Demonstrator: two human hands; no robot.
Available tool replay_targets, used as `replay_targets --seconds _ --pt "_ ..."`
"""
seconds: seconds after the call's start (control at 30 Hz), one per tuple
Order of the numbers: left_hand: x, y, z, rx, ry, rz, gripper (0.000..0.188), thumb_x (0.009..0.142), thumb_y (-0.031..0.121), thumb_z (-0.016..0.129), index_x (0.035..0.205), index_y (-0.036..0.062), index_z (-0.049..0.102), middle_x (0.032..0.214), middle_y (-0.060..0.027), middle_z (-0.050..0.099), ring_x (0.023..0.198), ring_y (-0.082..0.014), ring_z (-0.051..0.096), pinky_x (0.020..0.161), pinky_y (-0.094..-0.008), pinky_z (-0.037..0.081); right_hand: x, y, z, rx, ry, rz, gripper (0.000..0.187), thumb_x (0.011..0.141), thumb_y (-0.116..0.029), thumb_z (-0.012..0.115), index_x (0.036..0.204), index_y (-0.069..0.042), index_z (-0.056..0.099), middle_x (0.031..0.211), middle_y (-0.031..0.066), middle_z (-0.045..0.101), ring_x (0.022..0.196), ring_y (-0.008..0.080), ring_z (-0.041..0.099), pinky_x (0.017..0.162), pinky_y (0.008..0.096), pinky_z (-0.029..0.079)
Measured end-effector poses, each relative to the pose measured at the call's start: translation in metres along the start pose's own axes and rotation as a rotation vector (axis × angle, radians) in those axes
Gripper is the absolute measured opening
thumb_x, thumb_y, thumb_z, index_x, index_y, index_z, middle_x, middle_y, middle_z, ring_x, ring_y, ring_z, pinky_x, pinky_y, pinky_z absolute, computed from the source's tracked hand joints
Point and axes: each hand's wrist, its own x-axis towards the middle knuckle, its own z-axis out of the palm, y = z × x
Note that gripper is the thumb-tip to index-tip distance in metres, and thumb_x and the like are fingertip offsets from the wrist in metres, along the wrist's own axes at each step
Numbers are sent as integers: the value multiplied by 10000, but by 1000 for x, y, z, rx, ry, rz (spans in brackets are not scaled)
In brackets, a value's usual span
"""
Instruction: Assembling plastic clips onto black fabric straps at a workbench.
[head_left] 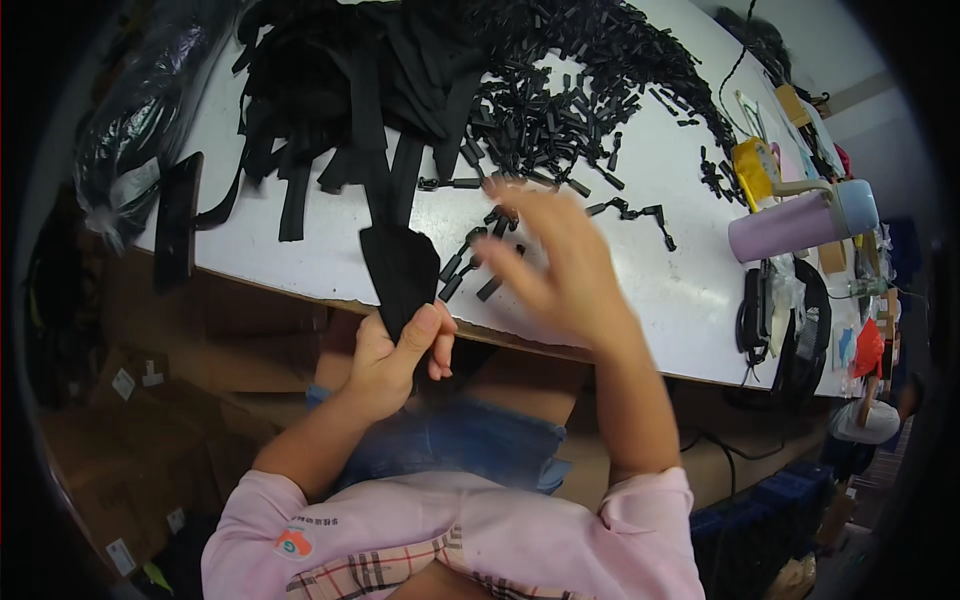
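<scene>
Between its thumb and fingers, my left hand (395, 362) grips a black fabric strap piece (402, 272) at the table's near edge. The strap's wide part stands upward from my fist, and narrower bands beyond it run toward a heap of black fabric straps (320, 75). Slightly blurred, my right hand (568, 262) hovers over the table with thumb and fingers apart and nothing visible in them. Close to its fingertips lie several small black plastic parts (465, 262), perhaps buckles or clips. A large pile of such black parts (545, 120) spreads behind them.
A dark flat phone-like slab (178, 222) juts over the table's left edge beside a clear plastic bag (150, 130). On the right lies a lilac tumbler (785, 236) near a yellow packet (754, 168). Cardboard boxes (150, 450) stand below left. Another person (868, 418) is at far right.
</scene>
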Motion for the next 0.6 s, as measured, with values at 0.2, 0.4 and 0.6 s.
replay_targets --seconds 0.2,0.4,0.6 --pt "3 6 7 -194 -223 -350 267 859 271 422 824 11 472 529 11 369 421 -41 341 400 -194 377 35 66 18 -460 -175 110 512 762 -460 467 1186 -182 405 1258 135 330 1159 359 263 912 509 241" --pt "3 5 2 -334 -319 -424 225 866 219 388 894 4 446 567 -3 375 426 -46 337 359 -186 331 -5 33 -6 -408 -260 92 443 770 -433 464 1139 -188 454 1240 134 353 1157 352 272 908 511 233" --pt "4 -2 9 -136 -348 -465 249 860 272 408 880 30 464 540 21 364 412 -42 335 358 -184 319 -46 -19 -13 -96 177 -51 377 602 -166 651 952 -49 573 1016 111 503 855 250 456 767 332 345"
